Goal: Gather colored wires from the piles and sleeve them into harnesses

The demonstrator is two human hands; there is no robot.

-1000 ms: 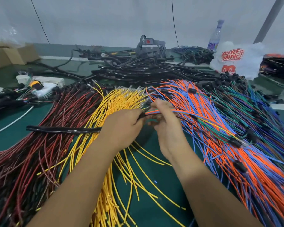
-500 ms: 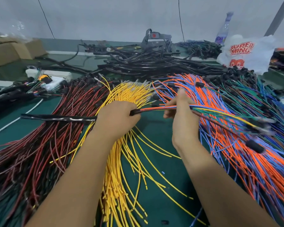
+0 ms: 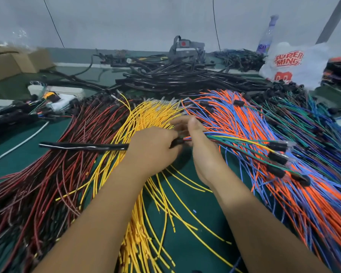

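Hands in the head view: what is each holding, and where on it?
Left hand grips the black sleeve at its right end. Right hand holds the mixed-colour wire bundle just where it enters the sleeve.

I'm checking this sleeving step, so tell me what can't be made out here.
Head view only:
- Mouth of the black sleeve tube: hidden inside the left hand.
- Right hand fingers' hold on the mixed-colour wire bundle: blurred.
- Yellow wire pile: near end cut off by the bottom edge.
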